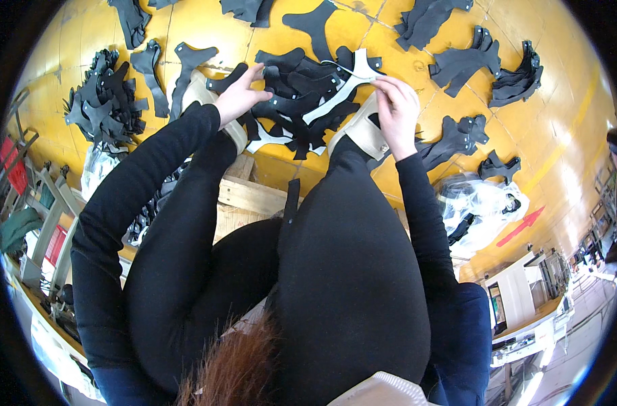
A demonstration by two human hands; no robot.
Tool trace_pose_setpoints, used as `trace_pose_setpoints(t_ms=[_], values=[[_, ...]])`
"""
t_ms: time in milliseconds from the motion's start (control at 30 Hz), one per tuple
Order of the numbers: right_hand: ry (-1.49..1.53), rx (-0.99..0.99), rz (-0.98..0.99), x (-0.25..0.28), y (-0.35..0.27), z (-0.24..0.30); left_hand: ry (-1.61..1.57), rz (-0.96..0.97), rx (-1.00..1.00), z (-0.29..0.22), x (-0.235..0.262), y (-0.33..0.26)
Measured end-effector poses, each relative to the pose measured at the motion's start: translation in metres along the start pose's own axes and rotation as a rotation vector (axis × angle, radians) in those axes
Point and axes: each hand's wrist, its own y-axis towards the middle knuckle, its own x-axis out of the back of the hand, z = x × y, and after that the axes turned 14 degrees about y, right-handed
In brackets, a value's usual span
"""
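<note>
I sit over a yellow tiled floor with a pile of black Y-shaped cut pieces (298,78) between my shoes. My right hand (398,111) pinches one end of a Y-shaped cut piece (340,93) that shows its white side with a dark edge. It lies slantwise over the pile. My left hand (240,100) is at the pile's left side, thumb and fingers apart, and I see nothing in it. Right beside its fingers lies a black cut piece (227,80). Lower in the pile, white-faced pieces (268,139) partly show.
Stacks of black pieces lie at the left (105,101) and at the far right (467,57). My beige shoes (362,135) flank the pile. At the right stands a clear plastic bag (481,206) with dark contents. Wooden boards (251,196) show below me.
</note>
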Motion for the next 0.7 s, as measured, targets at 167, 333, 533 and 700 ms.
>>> trace_pose_setpoints(t_ms=[167,333,533,700], values=[[0.110,0.054,0.167,-0.025,0.011,0.005,-0.015,0.069,0.014,-0.009,0.013,0.002],[0.130,0.095,0.331,-0.036,0.027,0.014,0.197,0.223,-0.062,-0.001,0.022,0.010],[0.136,0.128,0.533,-0.049,0.037,0.017,0.426,0.093,-0.331,-0.016,0.019,0.001],[0.220,0.157,0.597,-0.071,0.036,0.034,0.234,0.349,-0.308,-0.010,0.039,-0.010]])
